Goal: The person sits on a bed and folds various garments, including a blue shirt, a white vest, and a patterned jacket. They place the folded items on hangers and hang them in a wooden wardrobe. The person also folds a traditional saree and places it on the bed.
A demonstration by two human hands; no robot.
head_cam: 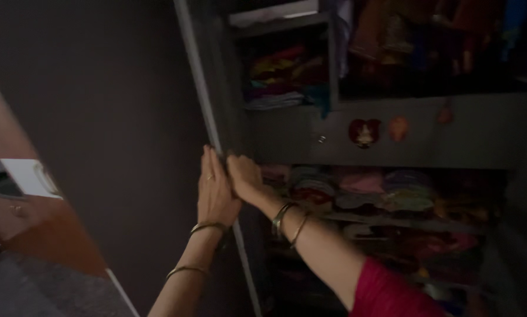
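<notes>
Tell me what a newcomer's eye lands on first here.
Two bare hands, left hand and right hand, meet on the grey metal edge of the wardrobe door at centre. To their right, stacks of bright folded cloth fill the dim shelves.

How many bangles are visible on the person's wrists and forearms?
4: two on the left arm, one at the wrist and one lower; two together on the right wrist. The sleeve may hide more.

My left hand [215, 191] wears 1 thin ring on a finger, with 2 slim gold bangles [207, 226] on that arm, set apart. My right hand [244, 176] has 2 gold bangles [287, 220] at the wrist and a dark pink sleeve [389, 290].
</notes>
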